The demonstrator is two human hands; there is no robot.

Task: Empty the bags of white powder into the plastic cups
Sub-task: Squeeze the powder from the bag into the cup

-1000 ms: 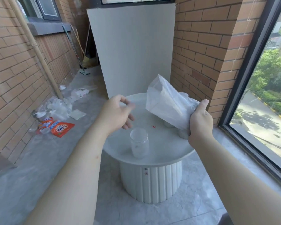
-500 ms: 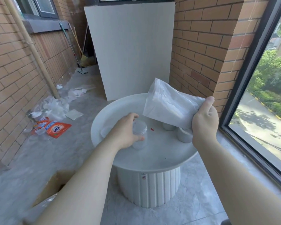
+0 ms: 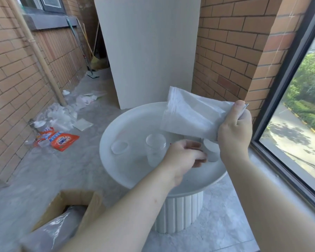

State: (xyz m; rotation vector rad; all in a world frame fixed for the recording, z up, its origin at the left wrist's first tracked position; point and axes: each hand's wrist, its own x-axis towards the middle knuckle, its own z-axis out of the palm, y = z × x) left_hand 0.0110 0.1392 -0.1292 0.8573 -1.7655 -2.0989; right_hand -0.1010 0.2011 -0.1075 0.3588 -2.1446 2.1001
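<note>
The right hand grips one end of the bag of white powder, holding it above the far right of the round white worktop. The left hand curls between a clear plastic cup and a white-filled cup; whether it grips anything is unclear through blur.

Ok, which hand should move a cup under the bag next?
Left. The left hand is down among the cups on the table, fingers curled by one, though blur hides the grip. The right hand pinches the raised bag, so it is occupied.
</note>
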